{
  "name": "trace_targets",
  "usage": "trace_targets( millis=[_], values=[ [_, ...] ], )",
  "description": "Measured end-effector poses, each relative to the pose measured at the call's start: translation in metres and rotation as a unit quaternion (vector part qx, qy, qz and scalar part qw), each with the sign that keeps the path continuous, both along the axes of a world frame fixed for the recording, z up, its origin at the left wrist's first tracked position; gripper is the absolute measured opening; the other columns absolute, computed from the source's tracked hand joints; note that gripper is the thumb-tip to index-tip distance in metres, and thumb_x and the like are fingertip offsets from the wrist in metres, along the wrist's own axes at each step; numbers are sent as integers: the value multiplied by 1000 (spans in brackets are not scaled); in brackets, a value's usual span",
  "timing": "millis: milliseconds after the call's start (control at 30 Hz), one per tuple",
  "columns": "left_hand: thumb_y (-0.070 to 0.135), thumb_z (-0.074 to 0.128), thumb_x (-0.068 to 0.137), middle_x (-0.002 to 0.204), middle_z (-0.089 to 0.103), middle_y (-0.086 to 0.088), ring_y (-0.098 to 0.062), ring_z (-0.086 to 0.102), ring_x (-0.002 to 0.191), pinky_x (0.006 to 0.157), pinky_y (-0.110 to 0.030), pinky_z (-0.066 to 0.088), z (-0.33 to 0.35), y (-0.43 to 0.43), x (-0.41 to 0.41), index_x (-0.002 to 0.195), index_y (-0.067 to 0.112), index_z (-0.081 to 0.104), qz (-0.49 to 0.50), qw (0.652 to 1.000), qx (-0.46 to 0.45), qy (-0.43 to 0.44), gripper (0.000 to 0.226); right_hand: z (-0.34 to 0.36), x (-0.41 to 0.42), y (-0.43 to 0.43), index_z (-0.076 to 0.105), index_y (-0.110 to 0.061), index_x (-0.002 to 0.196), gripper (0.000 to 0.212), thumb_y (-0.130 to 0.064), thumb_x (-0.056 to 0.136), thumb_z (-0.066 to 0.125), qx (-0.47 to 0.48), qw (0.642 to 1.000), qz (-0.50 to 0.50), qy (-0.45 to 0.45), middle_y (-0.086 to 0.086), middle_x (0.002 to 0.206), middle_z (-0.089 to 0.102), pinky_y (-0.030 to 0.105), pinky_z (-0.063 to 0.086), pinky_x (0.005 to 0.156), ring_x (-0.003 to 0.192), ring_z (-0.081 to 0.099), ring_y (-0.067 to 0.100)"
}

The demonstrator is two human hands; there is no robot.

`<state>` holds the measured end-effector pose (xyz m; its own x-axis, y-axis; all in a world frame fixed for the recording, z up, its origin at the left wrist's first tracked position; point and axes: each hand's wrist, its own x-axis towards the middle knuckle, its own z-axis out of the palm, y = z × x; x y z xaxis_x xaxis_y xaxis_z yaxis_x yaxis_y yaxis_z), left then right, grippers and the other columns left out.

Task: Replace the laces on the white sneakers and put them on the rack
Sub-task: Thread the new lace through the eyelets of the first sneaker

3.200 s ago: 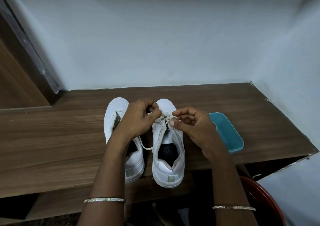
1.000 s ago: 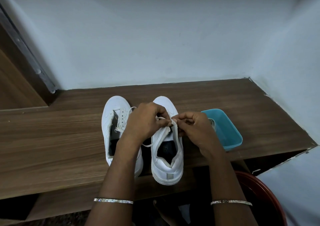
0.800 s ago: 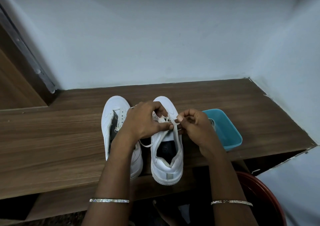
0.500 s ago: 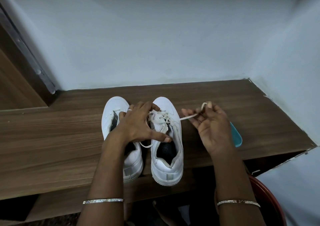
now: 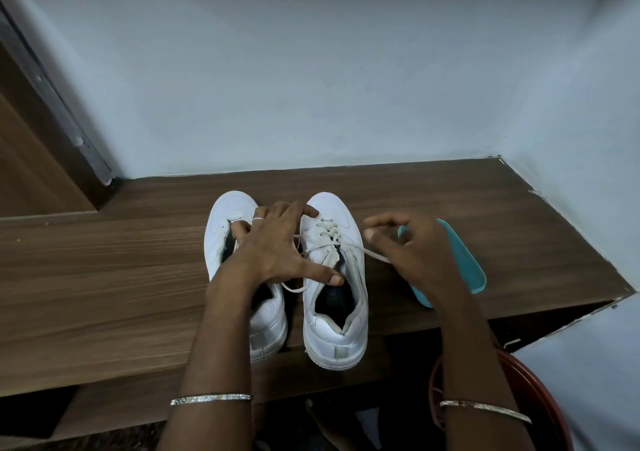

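one head cam, wide-angle, looking forward and down at the surface [image 5: 104, 277], pretty close in, forearms [image 5: 214, 346] at the bottom edge, wall [image 5: 311, 70] across the upper half

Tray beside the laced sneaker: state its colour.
The tray is teal, shown best in the head view.

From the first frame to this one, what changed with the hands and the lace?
The right hand drew away rightward from the eyelets, pulling the lace out sideways, and grips it near the teal tray. The left hand let go of the lace and spread open, thumb at the tongue of the sneaker beside the tray. That sneaker, the other sneaker and the tray stayed put on the shelf.
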<state>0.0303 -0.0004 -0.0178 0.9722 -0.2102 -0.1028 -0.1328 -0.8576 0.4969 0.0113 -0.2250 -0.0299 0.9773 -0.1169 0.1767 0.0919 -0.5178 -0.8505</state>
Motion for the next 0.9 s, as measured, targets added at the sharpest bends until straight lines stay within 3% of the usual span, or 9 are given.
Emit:
trace_targets(
  millis=[100, 167, 233, 400, 533, 700, 767, 833, 900],
  values=[
    [85, 78, 39, 140, 40, 18, -19, 28, 139, 109, -52, 16, -3, 2, 1, 130, 50, 40, 0, 1000, -3, 2, 105, -9, 4, 13, 80, -29, 98, 11, -30, 86, 77, -117, 989, 77, 37, -13, 90, 75, 27, 54, 78, 85, 67, 2],
    [87, 75, 37, 139, 41, 19, -19, 29, 139, 110, -53, 17, -4, 3, 1, 128, 51, 40, -3, 1000, -13, 8, 105, -11, 5, 14, 80, -25, 94, 7, -26, 89, 75, -124, 987, 93, 37, -13, 86, 76, 26, 54, 75, 81, 68, 4],
    [88, 75, 37, 138, 41, 20, -19, 30, 139, 111, -54, 15, -5, 4, 1, 128, 53, 40, -6, 1000, -18, 10, 103, -10, 4, 11, 78, -24, 88, 3, -22, 89, 76, -85, 992, 87, 32, -12, 83, 75, 17, 49, 67, 73, 66, 0],
    [85, 76, 46, 146, 36, 18, -22, 25, 145, 113, -57, 6, -4, 4, 1, 133, 59, 38, -16, 1000, -5, 17, 99, 2, -4, 4, 67, -23, 87, 14, -19, 99, 62, 189, 979, 46, 59, -10, 63, 64, 22, 40, 47, 46, 51, 12],
    [86, 73, 48, 148, 34, 19, -22, 23, 146, 113, -56, 3, -4, 4, 1, 134, 61, 40, -23, 999, 1, 24, 95, 8, -3, -8, 59, -17, 88, 16, -14, 102, 51, 388, 921, 14, 30, 12, 82, 72, 18, 30, 38, 42, 48, 13],
    [85, 73, 51, 153, 32, 19, -22, 20, 147, 113, -56, 2, -1, 4, 0, 136, 62, 40, -25, 999, 8, 32, 94, 6, -3, -28, 53, -17, 80, 21, -20, 101, 49, 571, 817, -50, -61, -6, 58, 43, 18, 26, 38, 40, 30, 5],
    [85, 73, 52, 154, 31, 19, -22, 18, 148, 113, -57, 1, -1, 4, 0, 137, 62, 40, -26, 999, 9, 34, 94, 7, -5, -32, 51, -17, 75, 25, -20, 99, 43, 589, 800, -58, -94, -7, 52, 32, 20, 23, 37, 36, 23, 6],
    [86, 72, 51, 154, 31, 20, -23, 18, 149, 114, -57, 1, -2, 4, 0, 137, 62, 39, -27, 999, 8, 35, 95, 8, -7, -34, 56, -14, 79, 22, -19, 97, 44, 567, 816, -51, -103, -8, 47, 29, 19, 22, 37, 35, 21, 6],
    [91, 69, 46, 153, 33, 21, -23, 19, 148, 116, -58, 1, -4, 5, 2, 136, 63, 39, -28, 999, 3, 39, 98, 8, -7, -29, 65, -9, 90, 17, -23, 94, 55, 482, 872, -35, -74, -9, 46, 31, 19, 24, 37, 36, 23, 5]
  ],
)
